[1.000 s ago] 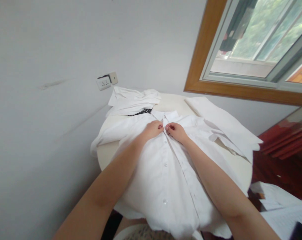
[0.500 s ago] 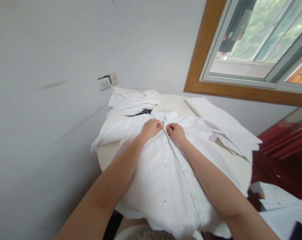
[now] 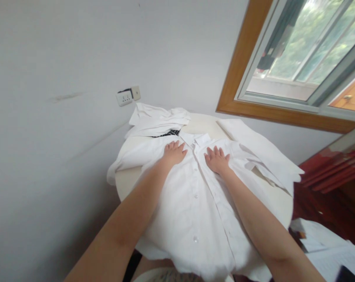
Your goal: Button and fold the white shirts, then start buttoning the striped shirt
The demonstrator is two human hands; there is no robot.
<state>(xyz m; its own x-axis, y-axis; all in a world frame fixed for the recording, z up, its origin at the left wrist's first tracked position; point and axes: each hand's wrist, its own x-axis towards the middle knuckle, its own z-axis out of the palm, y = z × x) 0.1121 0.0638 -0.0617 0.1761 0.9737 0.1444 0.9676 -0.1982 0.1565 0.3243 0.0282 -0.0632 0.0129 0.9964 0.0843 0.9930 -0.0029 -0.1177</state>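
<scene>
A white button-up shirt (image 3: 180, 211) lies spread over a round cream table (image 3: 127, 182), its collar (image 3: 201, 139) toward the wall and its hem hanging over the near edge. Down its front the placket lies partly apart, with several buttons showing on one side. My left hand (image 3: 175, 152) rests flat on the shirt just left of the placket below the collar, fingers spread. To the right of the placket, my right hand (image 3: 217, 158) lies flat on the cloth, fingers also apart. Neither hand holds anything.
Behind the left sleeve sits a bunched white cloth (image 3: 159, 119) with a black striped piece (image 3: 168, 133) beside it. A wall socket (image 3: 124, 98) is above it. A wood-framed window (image 3: 233, 105) is at the right. White papers (image 3: 336, 254) lie at the lower right.
Both hands were pinched together at the placket near the collar. Now they have moved apart, left and right, and lie flat with fingers spread on the shirt.
</scene>
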